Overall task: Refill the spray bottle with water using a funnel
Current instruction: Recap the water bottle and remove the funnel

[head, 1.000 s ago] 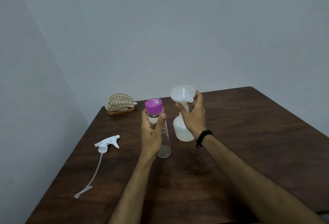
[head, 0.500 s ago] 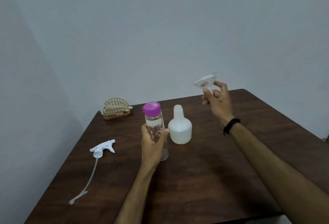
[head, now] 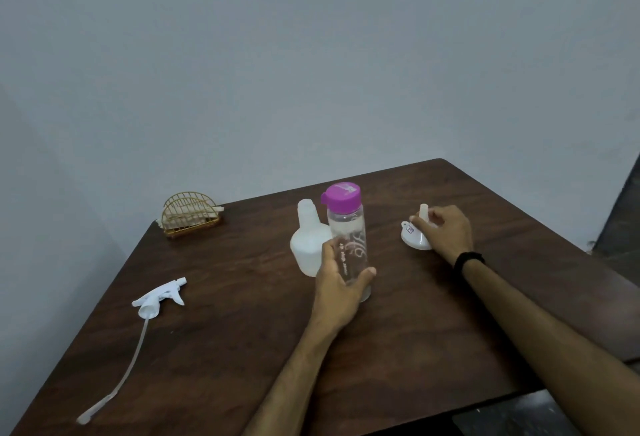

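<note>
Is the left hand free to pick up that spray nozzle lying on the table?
Probably not yet: the left hand grips the clear bottle. The spray nozzle lies on open table to its left, nothing between, so letting go would free the way.

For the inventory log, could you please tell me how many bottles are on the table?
2. The clear water bottle with a pink cap stands mid-table, held by the left hand. The white spray bottle, uncapped, stands just left of it, partly hidden behind it. No others are visible.
</note>
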The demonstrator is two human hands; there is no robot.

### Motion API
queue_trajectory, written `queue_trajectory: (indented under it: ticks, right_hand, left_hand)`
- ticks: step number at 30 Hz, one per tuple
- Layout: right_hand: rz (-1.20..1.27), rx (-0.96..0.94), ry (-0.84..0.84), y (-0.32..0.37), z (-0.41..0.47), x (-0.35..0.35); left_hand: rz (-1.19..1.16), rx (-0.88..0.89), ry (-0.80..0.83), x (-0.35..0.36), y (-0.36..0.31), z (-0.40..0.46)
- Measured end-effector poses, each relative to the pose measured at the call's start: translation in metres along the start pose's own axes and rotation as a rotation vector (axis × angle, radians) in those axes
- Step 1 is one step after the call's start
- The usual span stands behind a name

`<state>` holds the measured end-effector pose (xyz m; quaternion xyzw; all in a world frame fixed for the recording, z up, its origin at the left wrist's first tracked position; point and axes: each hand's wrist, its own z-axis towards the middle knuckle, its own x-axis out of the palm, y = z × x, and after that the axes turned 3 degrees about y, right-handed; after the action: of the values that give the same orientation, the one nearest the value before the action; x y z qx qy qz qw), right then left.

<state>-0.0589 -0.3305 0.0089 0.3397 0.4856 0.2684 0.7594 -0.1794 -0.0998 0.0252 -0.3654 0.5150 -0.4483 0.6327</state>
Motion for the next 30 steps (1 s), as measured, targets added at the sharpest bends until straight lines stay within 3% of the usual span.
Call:
queue_trajectory:
  ticks: [7,15,22,30]
  right_hand:
    - [-0.102,-0.024,0.1,-0.015,0.03,0.013]
    - [0.053,0.033,0.173,-0.012,0.082,0.023]
    - [0.078,0.079,0.203,-0.015,0.133,0.041]
    - [0.086,0.056,0.22,-0.022,0.184,0.076]
  left_hand:
    - [0.013,-0.049,0.07,0.042,-0.01,0.046]
    - [0.115,-0.11,-0.056,0.088,0.008,0.126]
    - [0.367,-0.253,-0.168,0.117,0.019,0.195]
    - [0.478,-0.334,-0.312,0.127,0.037,0.268]
